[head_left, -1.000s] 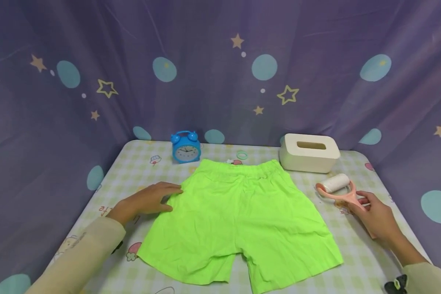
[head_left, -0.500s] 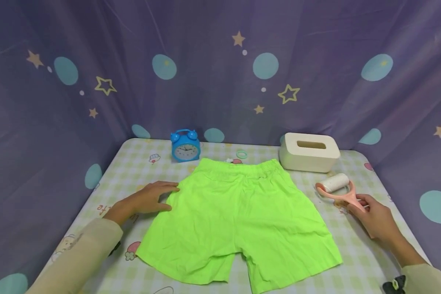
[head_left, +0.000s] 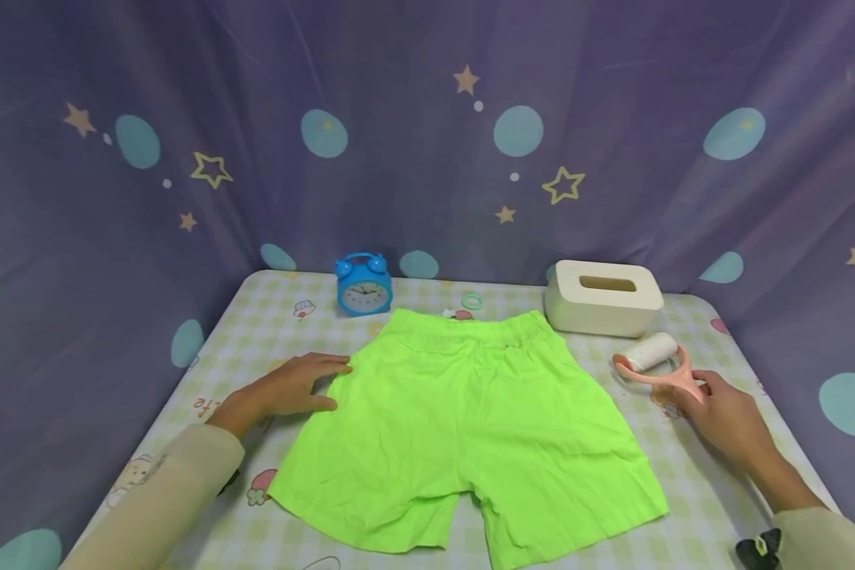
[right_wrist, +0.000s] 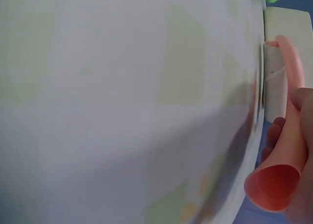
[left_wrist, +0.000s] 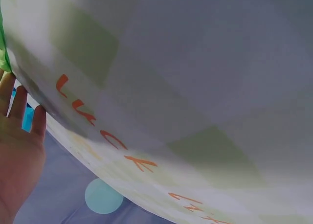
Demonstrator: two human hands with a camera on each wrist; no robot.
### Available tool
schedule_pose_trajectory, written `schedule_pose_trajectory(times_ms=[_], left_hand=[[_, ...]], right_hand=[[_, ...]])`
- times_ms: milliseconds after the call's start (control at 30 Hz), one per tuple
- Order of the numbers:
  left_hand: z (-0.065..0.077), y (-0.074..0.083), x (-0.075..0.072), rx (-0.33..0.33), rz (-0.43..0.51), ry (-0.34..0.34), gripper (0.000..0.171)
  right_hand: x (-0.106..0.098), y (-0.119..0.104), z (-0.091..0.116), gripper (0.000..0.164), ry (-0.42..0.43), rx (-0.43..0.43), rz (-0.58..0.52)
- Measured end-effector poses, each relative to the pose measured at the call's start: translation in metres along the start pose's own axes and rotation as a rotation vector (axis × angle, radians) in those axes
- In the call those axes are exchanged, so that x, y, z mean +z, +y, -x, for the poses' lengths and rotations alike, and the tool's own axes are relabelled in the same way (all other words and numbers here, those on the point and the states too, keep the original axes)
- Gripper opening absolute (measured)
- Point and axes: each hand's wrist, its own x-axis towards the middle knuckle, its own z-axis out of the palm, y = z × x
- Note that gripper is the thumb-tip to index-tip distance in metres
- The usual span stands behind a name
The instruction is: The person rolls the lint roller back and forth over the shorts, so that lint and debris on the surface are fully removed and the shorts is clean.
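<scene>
Neon green shorts (head_left: 463, 419) lie spread flat, waistband at the far side. At their left edge my left hand (head_left: 292, 386) has its fingers extended, fingertips by the fabric; in the left wrist view, the same hand (left_wrist: 22, 136) shows straight fingers beside a bit of green cloth. My right hand (head_left: 730, 416) grips a pink-handled lint roller (head_left: 673, 380) to the right of the shorts. Its white roll lies toward the tissue box. In the right wrist view, thumb and curled fingers are around the pink handle (right_wrist: 288, 141), whose hollow end faces the camera.
A blue alarm clock (head_left: 364, 286) stands at the back left. A cream tissue box (head_left: 602, 305) sits at the back right, beyond the lint roller. Between them lies a small mint-green ring (head_left: 472, 301). A checked cloth covers the table (head_left: 256, 324); a purple curtain (head_left: 413, 214) surrounds it.
My right hand has settled further round the handle of the lint roller, which now hides behind the palm. The left hand and the shorts have stayed put; the head view wavers slightly.
</scene>
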Motion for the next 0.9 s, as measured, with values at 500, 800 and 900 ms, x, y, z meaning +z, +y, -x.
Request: schedule_pose_trajectory(times_ms=[500, 800, 900], left_hand=[[0.000, 0.003, -0.001, -0.012, -0.024, -0.003, 0.065], [0.001, 0.002, 0.000, 0.002, -0.033, 0.002, 0.066], [0.001, 0.003, -0.001, 0.002, -0.032, -0.007, 0.066]], right_hand=[[-0.030, -0.028, -0.033, 0.042, 0.031, -0.173, -0.018], [-0.023, -0.065, -0.056, 0.041, -0.020, -0.277, -0.048], [-0.013, -0.077, -0.064, 0.039, -0.035, -0.334, -0.075]])
